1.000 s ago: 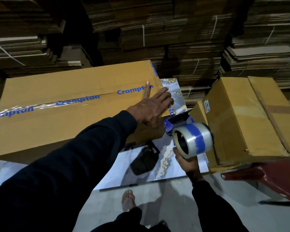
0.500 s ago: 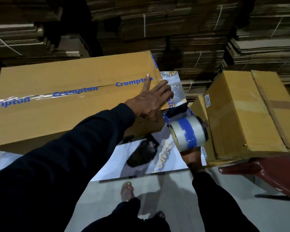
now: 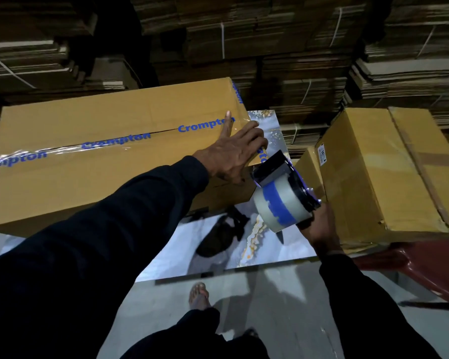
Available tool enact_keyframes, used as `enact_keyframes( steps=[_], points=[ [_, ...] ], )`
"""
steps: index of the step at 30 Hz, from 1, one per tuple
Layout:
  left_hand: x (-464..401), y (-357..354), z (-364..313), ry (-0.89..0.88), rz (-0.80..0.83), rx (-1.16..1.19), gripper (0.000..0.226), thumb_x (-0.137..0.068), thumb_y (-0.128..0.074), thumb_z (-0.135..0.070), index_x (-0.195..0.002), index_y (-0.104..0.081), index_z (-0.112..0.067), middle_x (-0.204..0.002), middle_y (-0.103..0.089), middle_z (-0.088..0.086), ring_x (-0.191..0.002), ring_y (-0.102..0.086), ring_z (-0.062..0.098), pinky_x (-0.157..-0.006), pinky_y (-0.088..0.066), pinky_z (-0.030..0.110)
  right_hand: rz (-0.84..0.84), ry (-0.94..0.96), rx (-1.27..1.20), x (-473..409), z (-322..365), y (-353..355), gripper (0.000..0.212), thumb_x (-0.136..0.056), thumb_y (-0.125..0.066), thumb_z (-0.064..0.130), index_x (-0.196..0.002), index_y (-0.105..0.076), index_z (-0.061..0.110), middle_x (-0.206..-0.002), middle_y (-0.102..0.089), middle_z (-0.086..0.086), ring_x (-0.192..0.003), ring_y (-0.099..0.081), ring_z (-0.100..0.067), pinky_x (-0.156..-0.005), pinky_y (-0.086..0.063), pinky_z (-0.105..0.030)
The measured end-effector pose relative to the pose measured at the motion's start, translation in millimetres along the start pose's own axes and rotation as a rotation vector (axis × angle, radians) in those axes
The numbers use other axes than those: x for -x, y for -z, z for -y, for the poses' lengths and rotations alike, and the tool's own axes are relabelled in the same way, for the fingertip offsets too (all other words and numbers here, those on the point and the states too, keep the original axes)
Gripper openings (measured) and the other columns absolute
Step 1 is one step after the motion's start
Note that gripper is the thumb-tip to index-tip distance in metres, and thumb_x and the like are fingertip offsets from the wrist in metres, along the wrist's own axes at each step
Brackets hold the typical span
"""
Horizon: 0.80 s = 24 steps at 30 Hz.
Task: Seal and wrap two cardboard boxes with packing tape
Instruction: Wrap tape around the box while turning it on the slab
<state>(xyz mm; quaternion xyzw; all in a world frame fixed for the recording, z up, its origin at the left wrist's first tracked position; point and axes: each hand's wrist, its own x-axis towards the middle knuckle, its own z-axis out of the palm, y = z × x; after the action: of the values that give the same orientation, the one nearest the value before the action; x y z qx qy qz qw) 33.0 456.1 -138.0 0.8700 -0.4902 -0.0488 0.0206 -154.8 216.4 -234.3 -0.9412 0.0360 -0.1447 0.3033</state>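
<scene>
Taped box (image 3: 88, 156) under flat left hand (image 3: 233, 154)

Matt cardboard, glossy tape and a shining marbled sheet

The large box (image 3: 94, 156) is showing smooth, matt tan cardboard, with a strip of clear tape (image 3: 62, 149) gleaming glossy and slightly wrinkled along its seam. The second box (image 3: 373, 172) is looking like the same matt cardboard. The tape roll (image 3: 280, 206) is appearing as slick translucent plastic film in a dark plastic dispenser (image 3: 275, 169). The marbled sheet (image 3: 257, 242) underneath is shining glossy, and the sleeves (image 3: 88, 242) are reading as dark matt cloth.
</scene>
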Motion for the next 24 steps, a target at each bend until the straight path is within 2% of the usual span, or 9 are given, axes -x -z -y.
enact_keyframes(
  steps=[5,10,12,14,15,16,18,20,24],
  points=[
    [-2,-3,2,-0.008,-0.018,0.009,0.104,-0.067,-0.088,-0.052,-0.150,-0.038,-0.014,-0.155,-0.034,0.009,-0.159,-0.010,0.032,-0.110,0.009,0.086,-0.081,0.092,0.147,-12,10,17,0.035,-0.078,-0.047,0.035,-0.067,-0.061,0.005,-0.058,-0.051,-0.010,-0.053,-0.035,-0.024,-0.057,-0.033,-0.030],
    [-3,0,3,0.014,0.004,-0.006,0.104,-0.066,-0.089,-0.047,-0.150,-0.038,-0.013,-0.155,-0.033,0.010,-0.159,-0.009,0.032,-0.110,0.008,0.086,0.008,-0.058,0.036,-8,-2,7,0.013,-0.074,-0.065,0.024,-0.084,-0.073,0.020,-0.072,-0.066,0.000,-0.072,-0.060,-0.014,-0.058,-0.050,-0.039],
    [-2,-2,5,0.000,-0.023,-0.008,0.104,-0.065,-0.089,-0.047,-0.149,-0.039,-0.013,-0.154,-0.034,0.011,-0.159,-0.011,0.033,-0.110,0.011,0.086,0.053,-0.204,-0.148,-1,9,-6,0.024,-0.076,-0.072,0.035,-0.099,-0.078,0.040,-0.093,-0.078,0.012,-0.087,-0.070,-0.003,-0.081,-0.060,-0.034],
    [-2,-3,6,-0.007,-0.034,-0.007,0.105,-0.065,-0.090,-0.048,-0.149,-0.038,-0.013,-0.155,-0.034,0.011,-0.158,-0.011,0.033,-0.111,0.014,0.084,0.077,-0.289,-0.515,10,21,-23,0.032,-0.082,-0.077,0.021,-0.112,-0.079,0.029,-0.116,-0.077,0.006,-0.106,-0.071,-0.007,-0.097,-0.055,-0.027],
    [-2,-3,5,-0.005,-0.028,-0.003,0.105,-0.065,-0.090,-0.047,-0.149,-0.037,-0.013,-0.155,-0.033,0.011,-0.159,-0.010,0.033,-0.111,0.014,0.084,0.034,-0.307,-0.482,12,32,-29,0.031,-0.085,-0.076,0.007,-0.114,-0.075,0.019,-0.117,-0.075,-0.001,-0.106,-0.071,-0.007,-0.096,-0.053,-0.021],
    [-2,-1,5,-0.004,-0.017,0.002,0.105,-0.064,-0.090,-0.046,-0.149,-0.037,-0.013,-0.155,-0.032,0.011,-0.159,-0.009,0.033,-0.111,0.012,0.085,0.038,-0.333,-0.402,14,37,-33,0.031,-0.085,-0.075,-0.003,-0.110,-0.070,0.015,-0.110,-0.073,-0.002,-0.100,-0.069,-0.007,-0.090,-0.052,-0.016],
    [-3,2,5,-0.005,0.013,0.008,0.106,-0.064,-0.089,-0.046,-0.149,-0.036,-0.013,-0.157,-0.030,0.011,-0.159,-0.006,0.033,-0.111,0.011,0.085,0.092,-0.418,-0.300,23,38,-46,0.016,-0.080,-0.073,0.008,-0.094,-0.064,0.010,-0.082,-0.069,0.003,-0.076,-0.059,-0.014,-0.074,-0.046,-0.022],
    [-3,5,5,0.000,0.055,-0.004,0.111,-0.062,-0.091,-0.045,-0.151,-0.033,-0.013,-0.158,-0.027,0.011,-0.159,-0.003,0.032,-0.111,0.012,0.085,0.082,-0.450,-0.332,24,47,-43,0.015,-0.076,-0.069,0.015,-0.087,-0.063,0.007,-0.068,-0.063,0.011,-0.068,-0.054,-0.012,-0.073,-0.042,-0.027],
    [-4,6,3,0.001,0.056,-0.019,0.113,-0.058,-0.093,-0.045,-0.149,-0.034,-0.013,-0.154,-0.029,0.010,-0.157,-0.008,0.031,-0.111,0.014,0.084,0.009,-0.413,-0.257,11,38,-22,0.030,-0.088,-0.070,0.006,-0.114,-0.070,-0.009,-0.108,-0.069,-0.007,-0.103,-0.064,-0.019,-0.091,-0.052,-0.038]
  ],
)
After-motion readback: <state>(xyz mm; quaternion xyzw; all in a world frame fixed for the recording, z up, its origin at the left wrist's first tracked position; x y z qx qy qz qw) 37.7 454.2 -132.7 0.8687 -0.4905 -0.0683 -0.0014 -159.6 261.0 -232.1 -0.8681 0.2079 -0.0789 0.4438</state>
